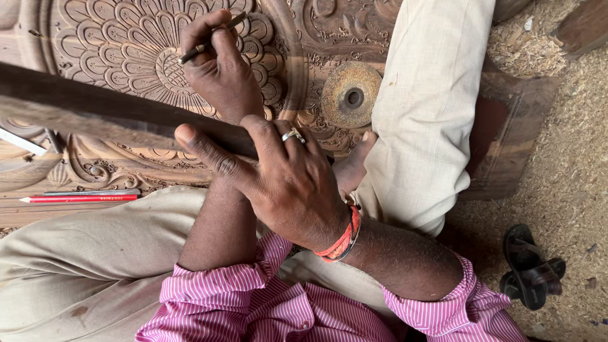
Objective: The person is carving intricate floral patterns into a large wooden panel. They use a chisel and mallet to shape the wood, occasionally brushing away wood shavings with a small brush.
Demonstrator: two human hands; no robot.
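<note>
Left hand (218, 66) is pinched shut around a thin carving tool (212, 39) — light, stiff, best gripped low near the tip like a pencil — over the flower medallion of the carved wooden panel (126, 44). Right hand (285, 177) clamps a dark wooden mallet (95, 111) lying across the panel; looks dense and heavy. Everything sits on a sawdust-covered floor (557, 158), red pencil (79, 198) nearby.

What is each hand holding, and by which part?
Left hand holds a thin pencil-like tool around its middle; right hand clasps the dark wooden bar near its end.
</note>
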